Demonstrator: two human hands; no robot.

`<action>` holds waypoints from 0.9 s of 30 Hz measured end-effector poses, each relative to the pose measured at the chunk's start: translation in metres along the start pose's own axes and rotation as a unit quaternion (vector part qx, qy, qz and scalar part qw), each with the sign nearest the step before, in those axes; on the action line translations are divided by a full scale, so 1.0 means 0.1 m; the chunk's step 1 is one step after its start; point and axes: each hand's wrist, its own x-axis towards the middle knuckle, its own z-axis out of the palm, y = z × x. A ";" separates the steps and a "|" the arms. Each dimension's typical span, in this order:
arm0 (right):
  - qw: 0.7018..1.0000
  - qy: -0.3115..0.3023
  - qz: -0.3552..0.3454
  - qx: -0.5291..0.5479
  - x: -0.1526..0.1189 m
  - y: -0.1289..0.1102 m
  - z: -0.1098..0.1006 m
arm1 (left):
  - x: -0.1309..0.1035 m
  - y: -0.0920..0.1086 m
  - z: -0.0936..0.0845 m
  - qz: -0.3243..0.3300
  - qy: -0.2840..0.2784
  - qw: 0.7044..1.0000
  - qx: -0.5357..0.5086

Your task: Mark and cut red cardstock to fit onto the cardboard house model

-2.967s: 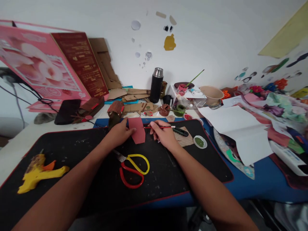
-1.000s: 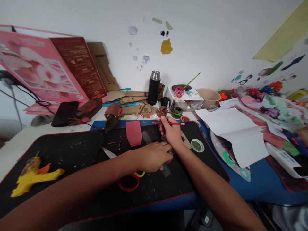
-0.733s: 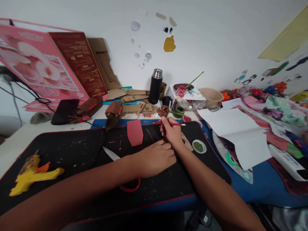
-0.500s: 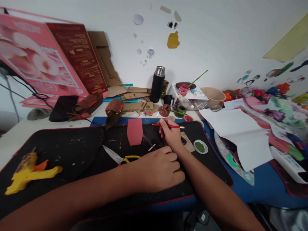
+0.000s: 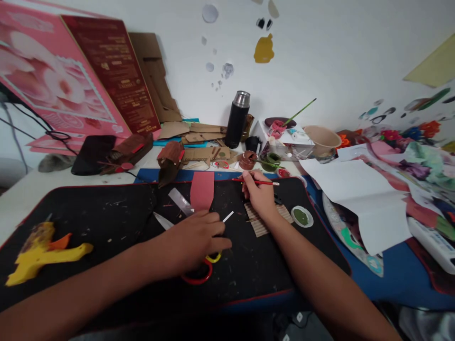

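Observation:
My left hand is over the scissors, its fingers closed on the near end of a clear ruler, partly hidden by the hand. The ruler points up and left beside a red paper piece, whose lower edge meets the fingers. My right hand rests on the black mat, pinching a red pencil that lies nearly level. Under its wrist is a piece of corrugated cardboard. A thin white strip lies between the hands.
A yellow glue gun lies at left. Behind the mat stand a black flask, paint jars and cardboard scraps. A lid with green paint and white paper are at right.
My left hand has moved left, away from my right wrist, and the clear ruler now shows left of the red paper. The scissors' red handle has come into view. My right hand still holds the pencil.

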 end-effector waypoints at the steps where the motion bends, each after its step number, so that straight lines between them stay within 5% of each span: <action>1: 1.000 -0.001 0.002 0.003 -0.01 -0.01 0.01 | -0.04 -0.07 0.01 -0.013 -0.003 1.000 -0.008; 7: 0.999 -0.018 0.029 0.027 -0.10 -0.11 0.07 | -0.27 -0.19 -0.04 -0.081 0.043 0.993 -0.078; 14: 0.990 -0.102 0.079 0.061 -0.17 -0.26 0.21 | -0.50 -0.34 -0.04 -0.194 0.104 0.975 -0.011; 27: 0.982 -0.152 0.079 0.079 -0.09 -0.29 0.42 | -0.25 -0.43 0.11 -0.268 0.060 0.961 0.034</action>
